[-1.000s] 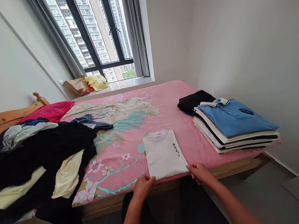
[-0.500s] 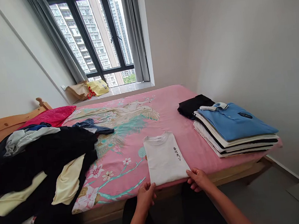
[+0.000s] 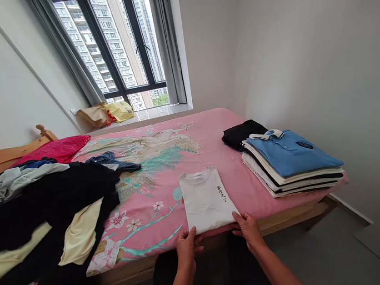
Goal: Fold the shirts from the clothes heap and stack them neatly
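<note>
A white T-shirt (image 3: 205,201), folded into a neat rectangle with its collar away from me, lies at the near edge of the bed. Dark characters run down its right side. My left hand (image 3: 187,248) pinches the near left corner between thumb and fingers. At the near right corner, my right hand (image 3: 249,229) grips the cloth the same way, thumb on top. Fingers under the fabric are partly hidden. To the right stands a stack of folded clothes with a blue polo shirt (image 3: 290,151) on top.
A loose heap of black clothes (image 3: 62,198) with a cream garment (image 3: 82,232) covers the left of the bed. Folded black clothing (image 3: 242,134) sits behind the stack. The pink bedsheet (image 3: 210,135) reaches the wooden bed frame (image 3: 288,225). Bags (image 3: 119,111) rest on the windowsill.
The view has shifted slightly, so everything sits a little further left. Both hands still hold the T-shirt's near corners, with thumbs a bit further onto the cloth.
</note>
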